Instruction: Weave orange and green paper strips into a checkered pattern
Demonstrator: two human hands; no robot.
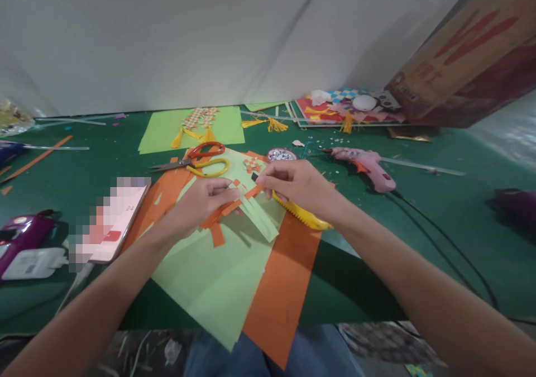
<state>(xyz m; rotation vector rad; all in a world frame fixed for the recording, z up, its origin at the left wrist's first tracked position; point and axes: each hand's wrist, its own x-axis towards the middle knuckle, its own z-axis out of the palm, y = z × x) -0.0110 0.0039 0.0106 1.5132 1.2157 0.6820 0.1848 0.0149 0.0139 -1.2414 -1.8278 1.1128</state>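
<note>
The left hand [205, 203] pinches crossed green strips [260, 220] and an orange strip [252, 192] between thumb and fingers, above green paper [209, 279] on the table [100, 162]. The right hand [298, 184] has its fingers nipped on the orange strip's end. Scissors [185, 164] lie just beyond the left hand.

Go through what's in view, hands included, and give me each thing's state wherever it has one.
Left hand: pinching paper strips
Right hand: pinching an orange strip
Paper strips: green and orange, crossed
Phone: screen lit
Scissors: lying down
Glue gun: lying down; on or off, can't tell
</note>
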